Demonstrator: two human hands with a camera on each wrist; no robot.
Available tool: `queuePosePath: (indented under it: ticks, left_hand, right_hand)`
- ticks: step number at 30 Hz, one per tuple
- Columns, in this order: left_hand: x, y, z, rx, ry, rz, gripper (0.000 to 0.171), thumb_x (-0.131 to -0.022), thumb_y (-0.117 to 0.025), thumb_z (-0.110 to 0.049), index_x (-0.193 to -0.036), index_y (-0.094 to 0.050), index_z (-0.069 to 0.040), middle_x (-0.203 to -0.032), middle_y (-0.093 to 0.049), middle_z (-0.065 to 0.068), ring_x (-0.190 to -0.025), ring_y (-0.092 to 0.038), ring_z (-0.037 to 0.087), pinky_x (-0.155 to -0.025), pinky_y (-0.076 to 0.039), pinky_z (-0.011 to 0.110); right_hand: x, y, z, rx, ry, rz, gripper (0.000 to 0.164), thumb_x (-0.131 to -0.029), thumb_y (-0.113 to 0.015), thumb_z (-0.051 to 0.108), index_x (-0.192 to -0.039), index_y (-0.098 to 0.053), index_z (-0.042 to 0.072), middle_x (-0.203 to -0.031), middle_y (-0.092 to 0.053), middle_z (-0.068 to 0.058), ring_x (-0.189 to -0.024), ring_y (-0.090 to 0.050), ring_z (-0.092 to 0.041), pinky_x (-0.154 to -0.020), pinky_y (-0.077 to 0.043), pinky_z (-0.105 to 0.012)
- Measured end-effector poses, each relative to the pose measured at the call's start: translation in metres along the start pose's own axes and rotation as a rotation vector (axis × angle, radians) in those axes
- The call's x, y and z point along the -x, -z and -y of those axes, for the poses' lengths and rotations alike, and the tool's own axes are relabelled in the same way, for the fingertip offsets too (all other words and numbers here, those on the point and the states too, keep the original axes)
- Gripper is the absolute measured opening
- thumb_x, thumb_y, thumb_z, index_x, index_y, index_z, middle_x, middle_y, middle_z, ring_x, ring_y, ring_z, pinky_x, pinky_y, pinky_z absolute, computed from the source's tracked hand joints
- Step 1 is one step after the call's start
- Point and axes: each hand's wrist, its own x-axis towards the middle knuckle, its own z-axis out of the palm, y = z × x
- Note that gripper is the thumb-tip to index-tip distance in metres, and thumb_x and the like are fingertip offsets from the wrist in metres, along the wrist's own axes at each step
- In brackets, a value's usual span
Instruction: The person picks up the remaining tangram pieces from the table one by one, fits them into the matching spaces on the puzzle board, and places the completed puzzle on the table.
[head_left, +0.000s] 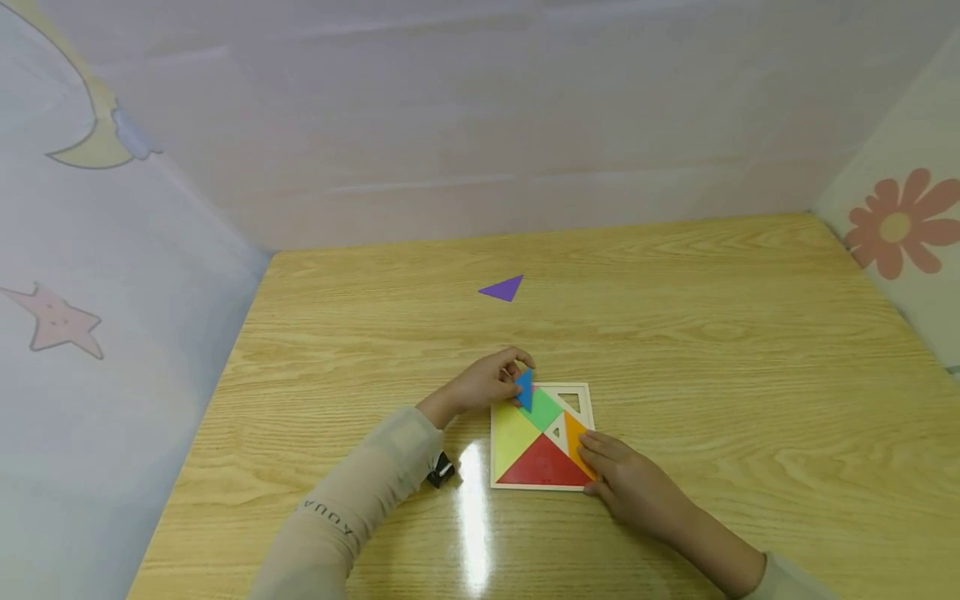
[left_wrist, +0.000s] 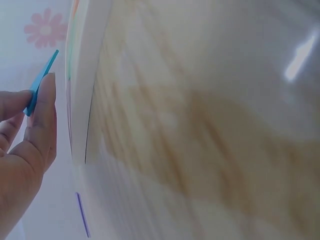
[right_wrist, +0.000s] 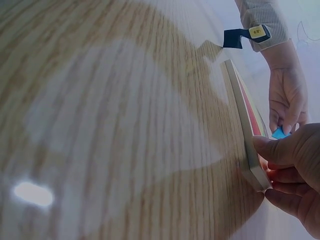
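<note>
My left hand (head_left: 480, 383) pinches a blue triangle (head_left: 527, 390) between thumb and fingers, above the upper left part of a tangram board (head_left: 492, 454). In the left wrist view the blue triangle (left_wrist: 44, 77) is tilted and clear of the board. My right hand (head_left: 641, 490) grips the board's near right corner, thumb on the near edge and fingers at the right side. Lying in the board are a red triangle (head_left: 543, 467), a yellow piece (head_left: 512, 437), a green piece (head_left: 545, 410) and an orange piece (head_left: 573, 435), partly covered by my right fingers.
A purple triangle (head_left: 506, 288) lies on the wooden table (head_left: 712, 333) beyond the board. Printed cloth walls (head_left: 465, 125) enclose the table's back and sides. A black wrist device (head_left: 441, 471) shows beneath my left sleeve.
</note>
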Motion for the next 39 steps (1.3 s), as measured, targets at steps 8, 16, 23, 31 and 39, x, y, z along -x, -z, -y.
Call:
queuePosePath:
  ticks: [8, 16, 23, 31, 39]
  left_hand:
    - [0.003, -0.005, -0.010, -0.031, -0.012, 0.003, 0.028, -0.085, -0.043, 0.008, -0.113, -0.041, 0.008, -0.082, -0.040, 0.014, -0.069, -0.048, 0.027, -0.071, -0.050, 0.036]
    - [0.003, -0.011, -0.011, -0.079, -0.013, 0.016, 0.028, -0.085, -0.045, 0.006, -0.114, -0.042, 0.007, -0.086, -0.042, 0.016, -0.073, -0.050, 0.032, -0.071, -0.050, 0.036]
    - [0.003, -0.014, -0.013, -0.097, -0.021, 0.026, 0.029, -0.084, -0.046, 0.007, -0.113, -0.043, 0.006, -0.087, -0.044, 0.018, -0.075, -0.053, 0.036, -0.071, -0.050, 0.036]
    - [-0.008, -0.017, 0.005, -0.158, -0.021, 0.011, 0.028, -0.082, -0.051, 0.004, -0.110, -0.048, -0.002, -0.086, -0.047, 0.010, -0.068, -0.051, 0.017, -0.063, -0.049, 0.026]
    - [-0.012, -0.017, 0.014, -0.192, -0.034, 0.013, 0.026, -0.083, -0.052, 0.002, -0.107, -0.049, -0.005, -0.085, -0.047, 0.006, -0.067, -0.050, 0.013, -0.060, -0.048, 0.021]
  right_hand:
    - [-0.001, -0.001, 0.000, -0.003, -0.009, 0.006, 0.042, -0.069, -0.070, 0.015, -0.102, -0.059, -0.010, -0.109, -0.055, -0.020, -0.103, -0.050, -0.031, -0.081, -0.044, -0.041]
    - [-0.001, 0.001, 0.001, -0.009, -0.022, 0.036, 0.041, -0.071, -0.069, 0.014, -0.103, -0.058, -0.010, -0.110, -0.054, -0.020, -0.104, -0.049, -0.031, -0.082, -0.043, -0.042]
    - [-0.001, 0.002, 0.001, -0.017, -0.035, 0.040, 0.042, -0.071, -0.069, 0.014, -0.104, -0.058, -0.010, -0.111, -0.054, -0.021, -0.105, -0.049, -0.032, -0.082, -0.043, -0.042]
    - [-0.001, 0.003, 0.001, -0.022, -0.033, 0.033, 0.041, -0.071, -0.069, 0.014, -0.104, -0.058, -0.010, -0.111, -0.054, -0.021, -0.105, -0.048, -0.032, -0.082, -0.043, -0.042]
    - [-0.001, 0.003, 0.001, -0.029, -0.046, 0.050, 0.042, -0.072, -0.068, 0.015, -0.105, -0.058, -0.009, -0.112, -0.053, -0.020, -0.106, -0.048, -0.032, -0.083, -0.043, -0.042]
